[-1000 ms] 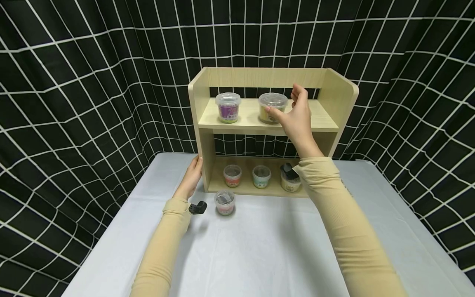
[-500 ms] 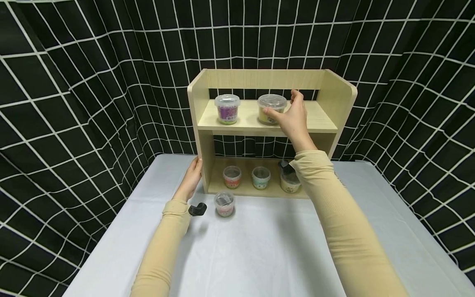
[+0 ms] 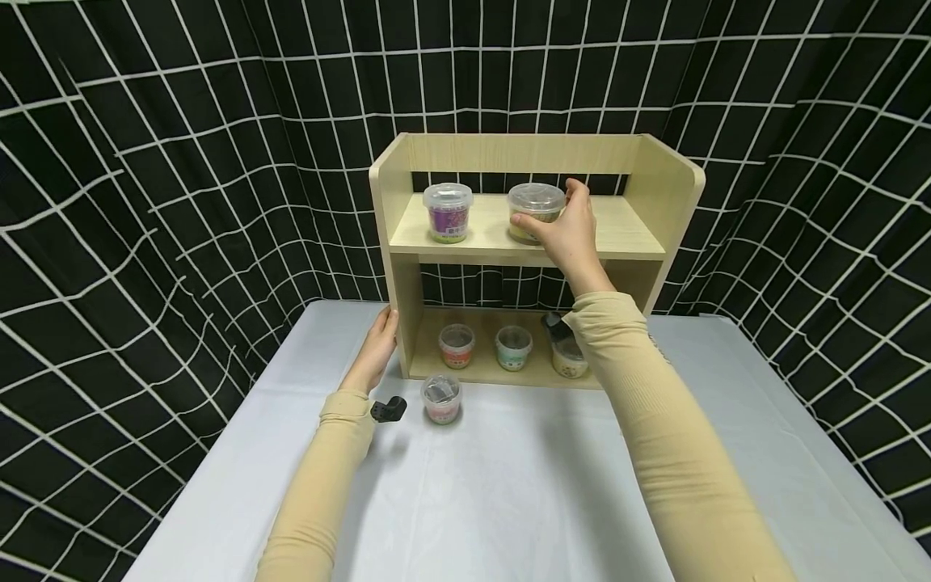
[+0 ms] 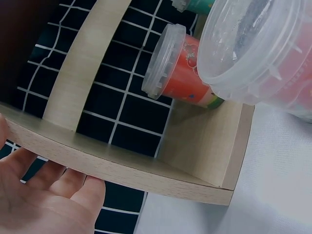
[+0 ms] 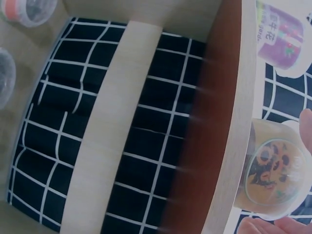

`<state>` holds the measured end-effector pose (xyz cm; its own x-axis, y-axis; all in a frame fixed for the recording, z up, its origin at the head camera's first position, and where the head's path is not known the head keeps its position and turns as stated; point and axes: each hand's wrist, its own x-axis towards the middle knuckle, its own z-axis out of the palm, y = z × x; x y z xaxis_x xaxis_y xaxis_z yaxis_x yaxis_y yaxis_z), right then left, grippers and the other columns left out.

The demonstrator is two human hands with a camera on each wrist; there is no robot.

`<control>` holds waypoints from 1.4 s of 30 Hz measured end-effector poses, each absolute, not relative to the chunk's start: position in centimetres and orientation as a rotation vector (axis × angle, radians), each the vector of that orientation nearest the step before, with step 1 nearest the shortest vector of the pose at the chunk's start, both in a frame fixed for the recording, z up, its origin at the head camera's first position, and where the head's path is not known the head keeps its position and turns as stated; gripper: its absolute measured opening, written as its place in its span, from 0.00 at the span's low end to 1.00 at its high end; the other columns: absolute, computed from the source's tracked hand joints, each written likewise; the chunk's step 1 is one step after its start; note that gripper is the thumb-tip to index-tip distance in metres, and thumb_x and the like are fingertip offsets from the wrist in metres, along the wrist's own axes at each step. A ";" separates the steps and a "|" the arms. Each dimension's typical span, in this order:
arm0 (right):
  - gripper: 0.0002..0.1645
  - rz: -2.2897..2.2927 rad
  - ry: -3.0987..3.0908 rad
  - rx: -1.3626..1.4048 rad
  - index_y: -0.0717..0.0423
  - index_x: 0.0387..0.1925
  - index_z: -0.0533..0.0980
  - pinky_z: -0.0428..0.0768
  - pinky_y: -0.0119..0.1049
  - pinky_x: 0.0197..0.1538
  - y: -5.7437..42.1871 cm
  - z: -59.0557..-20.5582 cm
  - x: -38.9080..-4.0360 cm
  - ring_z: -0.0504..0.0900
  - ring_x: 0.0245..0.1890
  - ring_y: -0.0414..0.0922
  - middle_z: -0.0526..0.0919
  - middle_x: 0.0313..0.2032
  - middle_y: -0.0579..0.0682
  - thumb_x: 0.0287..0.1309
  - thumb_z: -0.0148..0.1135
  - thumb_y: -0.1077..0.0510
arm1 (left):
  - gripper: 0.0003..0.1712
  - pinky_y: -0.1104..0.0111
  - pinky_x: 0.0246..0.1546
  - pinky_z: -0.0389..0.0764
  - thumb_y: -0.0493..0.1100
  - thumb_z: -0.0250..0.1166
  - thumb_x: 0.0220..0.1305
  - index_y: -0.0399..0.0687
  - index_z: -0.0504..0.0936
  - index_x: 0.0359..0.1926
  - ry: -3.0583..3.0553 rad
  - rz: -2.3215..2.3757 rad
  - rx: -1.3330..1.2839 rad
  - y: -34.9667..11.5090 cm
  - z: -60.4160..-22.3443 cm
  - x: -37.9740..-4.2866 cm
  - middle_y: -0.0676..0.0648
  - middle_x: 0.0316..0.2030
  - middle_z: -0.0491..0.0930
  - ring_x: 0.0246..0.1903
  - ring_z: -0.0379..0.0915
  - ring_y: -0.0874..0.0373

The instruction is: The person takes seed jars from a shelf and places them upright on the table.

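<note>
On the upper board of a two-tier wooden shelf (image 3: 538,257), my right hand (image 3: 569,238) holds a yellow clear-lidded tub (image 3: 525,229), thumb at its front left and fingers round its right side. Sunflowers are printed on this tub in the right wrist view. My left hand (image 3: 374,346) holds the front edge of the shelf's left side panel (image 3: 393,267); in the left wrist view its fingers (image 4: 63,183) lie along the panel's outer face. A purple tub (image 3: 448,214) stands left of the yellow one.
On the lower board stand a red tub (image 3: 457,354), a teal tub (image 3: 513,356) and a cream tub (image 3: 569,362), partly behind the right wrist camera. A pink tub (image 3: 441,406) stands on the white tabletop (image 3: 494,485) before the shelf. Dark gridded curtains (image 3: 182,162) surround the table.
My right hand has moved slightly left and closer round the yellow tub, its fingers drawing in from a wider spread. The left hand stays at the side panel.
</note>
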<state>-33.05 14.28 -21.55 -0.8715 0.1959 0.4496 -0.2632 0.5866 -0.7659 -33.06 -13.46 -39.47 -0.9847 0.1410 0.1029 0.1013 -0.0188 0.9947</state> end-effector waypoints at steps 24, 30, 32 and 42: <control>0.57 1.255 -2.325 0.053 0.56 0.61 0.47 0.58 0.33 0.57 14.0 -22.2 -33.5 0.59 0.56 0.45 0.59 0.56 0.53 0.34 0.69 0.43 | 0.32 0.59 0.60 0.45 0.53 0.35 0.67 0.42 0.41 0.65 2.201 2.195 0.260 -13.4 -39.3 -32.9 0.41 0.63 0.44 0.62 0.39 0.52; 0.57 1.257 -2.331 0.043 0.55 0.61 0.47 0.58 0.34 0.57 14.0 -22.3 -33.5 0.59 0.56 0.45 0.59 0.56 0.53 0.35 0.69 0.43 | 0.32 0.59 0.60 0.45 0.53 0.36 0.67 0.43 0.41 0.65 2.185 2.209 0.233 -13.3 -39.6 -33.1 0.42 0.63 0.44 0.62 0.39 0.52; 0.57 1.261 -2.331 0.041 0.55 0.61 0.47 0.58 0.34 0.57 14.0 -22.3 -33.5 0.59 0.56 0.45 0.59 0.56 0.53 0.35 0.69 0.44 | 0.33 0.60 0.60 0.45 0.55 0.36 0.66 0.44 0.42 0.65 2.189 2.209 0.220 -13.4 -39.9 -33.5 0.43 0.63 0.44 0.62 0.39 0.53; 0.56 1.245 -2.336 0.033 0.56 0.62 0.46 0.57 0.34 0.58 13.9 -22.3 -33.4 0.58 0.57 0.46 0.58 0.57 0.54 0.37 0.69 0.46 | 0.37 0.62 0.60 0.48 0.61 0.38 0.62 0.47 0.43 0.65 2.240 2.205 0.251 -13.7 -41.3 -34.5 0.45 0.63 0.47 0.61 0.43 0.55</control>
